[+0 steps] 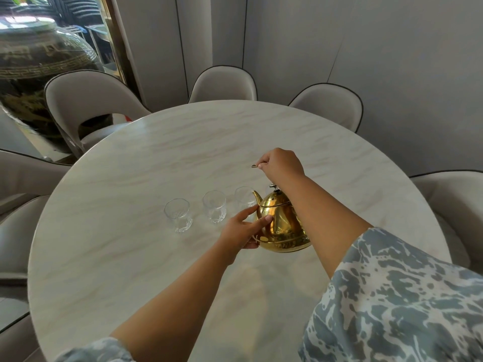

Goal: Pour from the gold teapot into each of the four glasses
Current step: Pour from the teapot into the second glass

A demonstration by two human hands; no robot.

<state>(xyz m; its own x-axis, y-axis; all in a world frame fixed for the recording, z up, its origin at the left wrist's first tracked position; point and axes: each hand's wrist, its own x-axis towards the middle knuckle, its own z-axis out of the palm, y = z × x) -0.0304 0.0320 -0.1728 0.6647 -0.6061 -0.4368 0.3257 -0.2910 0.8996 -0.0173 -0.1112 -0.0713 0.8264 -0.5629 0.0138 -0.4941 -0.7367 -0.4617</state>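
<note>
The gold teapot (279, 226) is in the middle of the round marble table (130, 257), tilted left. Its spout points at the rim of the rightmost visible glass (244, 198). My right hand (281, 165) is closed around the top of the teapot's raised handle, above the lid. My left hand (244, 229) cups the teapot's left side, thumb and fingers on the body. Two more clear glasses, a middle one (214, 206) and a left one (178, 215), stand in a row to the left and look empty. Any fourth glass is hidden behind the teapot and my right arm.
Several grey padded chairs ring the table, including one at the far side (224, 83) and one at the right (457, 212). A large dark ornamental jar (39, 74) stands beyond the table at the left. A grey panelled wall is behind.
</note>
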